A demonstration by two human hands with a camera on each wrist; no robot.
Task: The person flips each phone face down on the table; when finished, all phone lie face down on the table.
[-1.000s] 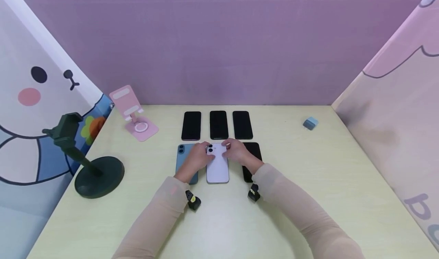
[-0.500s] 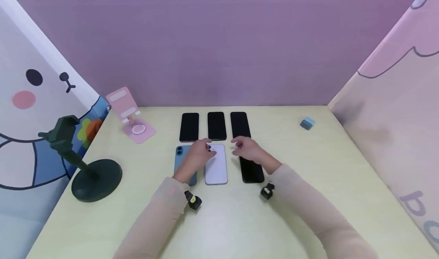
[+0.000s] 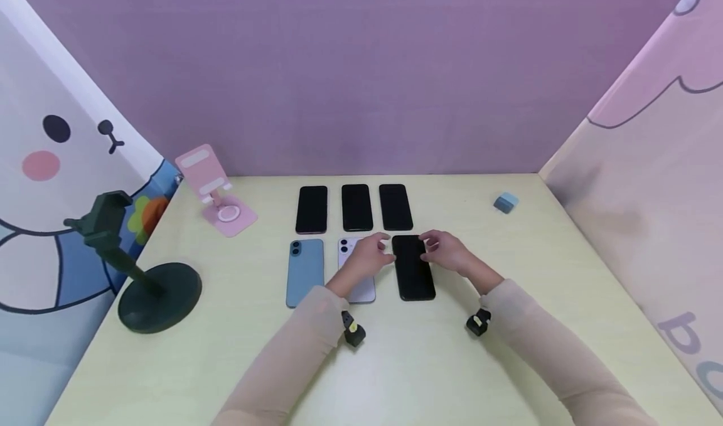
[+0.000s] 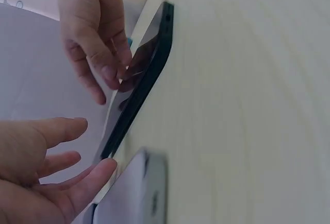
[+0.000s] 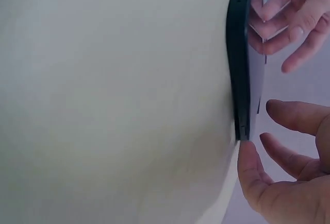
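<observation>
A black phone point(image 3: 415, 280) lies face up at the right end of the near row, with a hand on either side of its upper half. My left hand point(image 3: 366, 258) reaches over the lavender phone point(image 3: 366, 292), its thumb tip by the black phone's left edge. On the opposite edge, my right hand point(image 3: 449, 253) has its thumb and fingertips at the phone's side. In the left wrist view, the fingers of the left hand point(image 4: 46, 177) are spread loosely. The right wrist view has the right hand point(image 5: 294, 175) similarly spread, one fingertip at the dark phone edge point(image 5: 240, 74).
A blue phone point(image 3: 305, 274) lies at left in the near row. Behind are three dark-screened phones point(image 3: 312, 210). A pink folding stand point(image 3: 228, 213) and a dark green stand point(image 3: 160, 297) are at left; a small blue block point(image 3: 505, 202) lies far right.
Both hands have left the lavender phone. The right hand went first, moving right; the left hand followed to the black phone's left side, uncovering the blue phone. The phones look unmoved.
</observation>
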